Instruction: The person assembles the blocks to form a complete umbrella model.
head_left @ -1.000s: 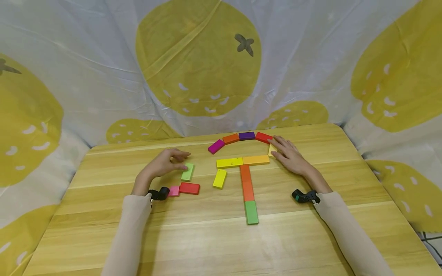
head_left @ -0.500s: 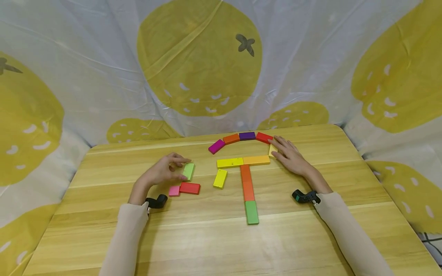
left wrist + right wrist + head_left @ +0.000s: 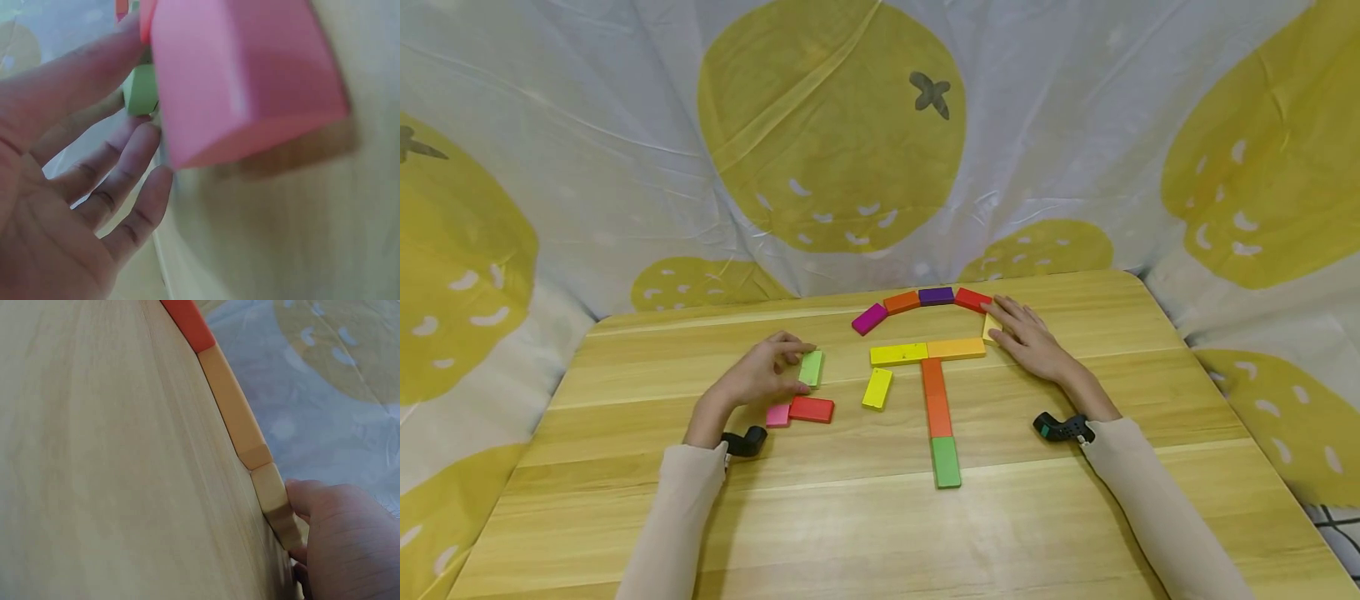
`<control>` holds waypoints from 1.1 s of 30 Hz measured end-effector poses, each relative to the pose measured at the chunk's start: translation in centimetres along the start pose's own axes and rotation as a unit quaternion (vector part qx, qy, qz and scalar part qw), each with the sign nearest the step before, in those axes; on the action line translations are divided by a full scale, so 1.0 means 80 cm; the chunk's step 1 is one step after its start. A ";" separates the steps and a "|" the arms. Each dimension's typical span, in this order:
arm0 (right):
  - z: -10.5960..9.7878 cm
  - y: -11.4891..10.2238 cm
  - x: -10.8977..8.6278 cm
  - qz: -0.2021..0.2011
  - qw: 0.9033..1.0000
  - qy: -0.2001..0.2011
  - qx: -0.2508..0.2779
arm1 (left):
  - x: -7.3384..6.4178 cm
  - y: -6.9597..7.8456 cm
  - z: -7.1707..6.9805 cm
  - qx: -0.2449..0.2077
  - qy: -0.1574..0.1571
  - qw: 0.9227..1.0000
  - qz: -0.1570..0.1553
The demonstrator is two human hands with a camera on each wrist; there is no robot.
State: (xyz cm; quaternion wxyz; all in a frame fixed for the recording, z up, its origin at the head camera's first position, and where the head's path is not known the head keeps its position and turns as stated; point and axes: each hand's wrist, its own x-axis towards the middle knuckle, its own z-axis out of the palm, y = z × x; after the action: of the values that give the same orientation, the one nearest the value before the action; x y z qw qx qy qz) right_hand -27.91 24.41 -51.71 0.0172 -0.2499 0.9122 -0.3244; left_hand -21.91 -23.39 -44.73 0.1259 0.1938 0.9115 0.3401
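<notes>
At the left, my left hand [image 3: 754, 372] pinches a light green block [image 3: 811, 367] between thumb and forefinger, at its near and far ends. Just below it a pink block [image 3: 778, 416] touches a red block [image 3: 812, 409]; the pink block [image 3: 244, 69] looms large in the left wrist view. My right hand [image 3: 1026, 340] holds a pale yellow block [image 3: 991, 329] at the right end of an arc, thumb on one end and forefinger by the other. Part of that pale block [image 3: 273, 497] shows in the right wrist view; the right hand's other fingers are mostly hidden.
The arc continues with red [image 3: 973, 299], purple [image 3: 936, 296], orange [image 3: 902, 302] and magenta [image 3: 869, 319] blocks. Inside it, yellow [image 3: 898, 354], light orange [image 3: 956, 347], orange-red [image 3: 936, 397] and green [image 3: 947, 462] blocks form a T. A loose yellow block [image 3: 877, 389] lies left of the stem.
The left thumb has slid from the top of the light green block to its near end, with the forefinger at the far end. The block has shifted slightly away. The right hand stays put.
</notes>
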 end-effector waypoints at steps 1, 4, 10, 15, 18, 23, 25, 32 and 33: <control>0.000 0.000 0.000 -0.001 1.000 0.001 -0.001 | 0.000 0.000 0.001 0.001 0.003 1.000 0.000; 0.001 0.000 0.000 -0.004 1.000 0.004 -0.002 | 0.002 0.000 0.004 0.005 0.012 1.000 0.004; 0.001 0.000 0.000 -0.007 1.000 0.006 0.000 | 0.007 0.011 0.008 0.010 0.033 0.999 0.022; 0.001 -0.002 -0.001 -0.005 1.000 0.007 0.000 | 0.018 0.029 0.015 0.004 0.045 0.998 0.033; 0.001 -0.002 -0.001 -0.005 1.000 0.007 0.000 | 0.027 0.039 0.021 0.003 0.043 0.998 0.038; 0.001 -0.003 0.000 -0.004 1.000 0.005 -0.001 | 0.043 0.048 0.032 0.008 0.039 0.999 0.035; 0.001 -0.004 -0.001 -0.004 1.000 0.006 -0.002 | 0.049 0.049 0.037 0.014 0.039 0.999 0.028; 0.000 -0.003 -0.002 -0.007 1.000 0.006 -0.001 | 0.062 0.054 0.043 0.008 0.038 0.999 0.002; 0.000 -0.002 -0.002 -0.007 1.000 0.007 -0.003 | 0.063 0.054 0.044 0.005 0.038 0.999 0.001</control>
State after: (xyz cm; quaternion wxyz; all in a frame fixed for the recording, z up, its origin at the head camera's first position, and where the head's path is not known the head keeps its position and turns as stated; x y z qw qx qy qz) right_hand -27.72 24.35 -51.64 0.0081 -0.2544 0.9112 -0.3239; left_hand -23.97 -16.18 -44.88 0.0900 0.1826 0.9171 0.3426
